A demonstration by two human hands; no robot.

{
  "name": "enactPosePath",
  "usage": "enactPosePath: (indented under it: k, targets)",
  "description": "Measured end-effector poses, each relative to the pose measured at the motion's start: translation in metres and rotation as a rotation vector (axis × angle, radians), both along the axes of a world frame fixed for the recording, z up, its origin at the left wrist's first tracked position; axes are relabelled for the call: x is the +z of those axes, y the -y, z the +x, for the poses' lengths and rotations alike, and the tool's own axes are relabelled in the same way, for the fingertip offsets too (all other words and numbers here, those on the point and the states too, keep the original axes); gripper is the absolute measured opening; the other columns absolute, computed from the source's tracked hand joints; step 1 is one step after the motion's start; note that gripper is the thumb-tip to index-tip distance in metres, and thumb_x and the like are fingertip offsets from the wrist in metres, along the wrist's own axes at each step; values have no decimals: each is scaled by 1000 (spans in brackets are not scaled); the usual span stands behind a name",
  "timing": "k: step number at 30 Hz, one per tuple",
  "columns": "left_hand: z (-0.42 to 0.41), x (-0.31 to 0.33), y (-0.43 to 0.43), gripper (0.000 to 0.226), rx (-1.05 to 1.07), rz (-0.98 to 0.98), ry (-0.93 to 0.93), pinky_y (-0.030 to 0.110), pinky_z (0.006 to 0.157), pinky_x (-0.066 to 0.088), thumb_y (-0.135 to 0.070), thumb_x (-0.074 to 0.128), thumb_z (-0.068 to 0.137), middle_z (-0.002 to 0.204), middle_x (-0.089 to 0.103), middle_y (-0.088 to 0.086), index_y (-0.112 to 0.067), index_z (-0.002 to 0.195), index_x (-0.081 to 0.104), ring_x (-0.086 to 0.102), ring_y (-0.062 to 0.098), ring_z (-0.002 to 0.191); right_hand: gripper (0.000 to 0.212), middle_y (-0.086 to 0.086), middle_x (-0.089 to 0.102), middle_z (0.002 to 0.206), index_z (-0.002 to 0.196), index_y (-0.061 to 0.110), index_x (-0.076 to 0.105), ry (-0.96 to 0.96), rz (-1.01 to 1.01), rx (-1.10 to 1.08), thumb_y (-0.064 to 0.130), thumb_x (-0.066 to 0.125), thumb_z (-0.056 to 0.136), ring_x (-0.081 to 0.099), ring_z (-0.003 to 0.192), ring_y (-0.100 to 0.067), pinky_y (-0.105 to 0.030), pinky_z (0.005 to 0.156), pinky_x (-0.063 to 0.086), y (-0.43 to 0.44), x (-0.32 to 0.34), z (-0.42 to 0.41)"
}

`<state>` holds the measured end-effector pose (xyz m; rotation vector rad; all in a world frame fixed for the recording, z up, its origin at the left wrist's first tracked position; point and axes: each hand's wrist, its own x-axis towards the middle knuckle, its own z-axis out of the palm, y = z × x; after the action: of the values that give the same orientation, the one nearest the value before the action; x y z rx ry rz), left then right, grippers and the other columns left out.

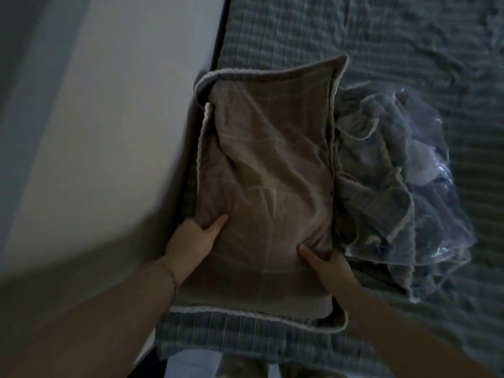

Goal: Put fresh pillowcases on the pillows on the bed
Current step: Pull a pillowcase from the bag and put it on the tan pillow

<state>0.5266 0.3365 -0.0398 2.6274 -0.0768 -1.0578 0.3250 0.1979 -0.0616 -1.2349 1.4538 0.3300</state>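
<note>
One creased tan pillow point(267, 173) is being gripped by left hand point(191, 241) and right hand point(327, 266). One crinkled plastic bag point(436, 186) is lying alongside.

Pillow point(267, 186) lies on bed point(354, 31), plastic bag point(436, 186) right.

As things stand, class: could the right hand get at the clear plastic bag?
Probably, once freed: the right hand grips the pillow, and the clear plastic bag lies close by on that side.
</note>
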Motion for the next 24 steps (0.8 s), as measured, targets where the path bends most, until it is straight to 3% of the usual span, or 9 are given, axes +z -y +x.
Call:
enactPosePath:
  k: [3, 5, 7, 10, 12, 14, 17, 20, 24]
  targets:
    - [42, 45, 42, 68, -33, 4, 209, 30, 71, 39, -63, 53, 80, 106, 64, 27, 2, 93, 66, 59, 39, 101, 43, -2, 61, 94, 106, 16, 62, 78, -162, -70, 49, 65, 79, 57, 91, -26, -28, 77, 37, 36, 47, 32]
    - [62, 76, 52, 57, -69, -36, 422, 34, 68, 37, -57, 52, 84, 100, 63, 28, -2, 77, 61, 59, 41, 95, 27, 6, 61, 80, 92, 24, 63, 166, -228, -108, 48, 64, 78, 55, 76, -15, -26, 75, 37, 47, 75, 40]
    - [57, 86, 38, 44, -149, -52, 557, 34, 62, 33, -47, 49, 90, 91, 63, 26, -10, 67, 48, 58, 42, 87, 28, 9, 64, 85, 99, 24, 66, 208, -275, -77, 45, 63, 82, 57, 82, -12, -21, 72, 36, 43, 87, 36]
    - [13, 61, -14, 34, -334, 239, 318, 39, 74, 44, -35, 38, 97, 106, 62, 23, -5, 98, 54, 58, 39, 99, 43, -12, 61, 119, 122, 8, 56, -33, -83, 231, 38, 52, 92, 56, 112, -26, -25, 79, 39, 4, 69, 14]
    - [-13, 35, -38, 40, -453, 463, 113, 38, 90, 43, -27, 29, 101, 127, 52, 19, 0, 129, 38, 53, 34, 113, 47, -14, 52, 132, 129, 4, 47, -172, 107, 479, 37, 46, 96, 49, 121, -27, -27, 90, 39, -18, 45, -4]
    - [-21, 14, -28, 47, -530, 551, 95, 36, 95, 40, -19, 27, 100, 136, 38, 19, -3, 143, 17, 49, 31, 117, 45, -14, 48, 134, 131, 2, 41, -222, 100, 550, 31, 44, 97, 48, 121, -28, -28, 94, 38, -13, 30, -6]
    - [-8, -1, 16, 53, -337, 291, 175, 40, 95, 40, -26, 43, 95, 131, 41, 24, 2, 136, 27, 48, 39, 116, 51, -17, 45, 132, 134, 4, 36, -168, -52, 521, 32, 49, 93, 46, 119, -32, -35, 96, 39, 20, 20, 16]
    - [38, -14, 70, 61, -148, -42, 330, 41, 99, 36, -32, 58, 87, 130, 44, 26, 4, 132, 37, 43, 40, 119, 63, -14, 44, 137, 137, 6, 36, -1, -209, 337, 38, 59, 87, 45, 124, -30, -33, 102, 37, 72, 7, 59]
    - [112, -29, 129, 82, 53, -240, 311, 39, 104, 35, -53, 59, 81, 138, 42, 19, -1, 139, 32, 42, 34, 125, 77, -12, 52, 134, 134, 6, 46, 85, -141, 6, 54, 64, 77, 49, 122, -28, -34, 104, 38, 130, -20, 112]
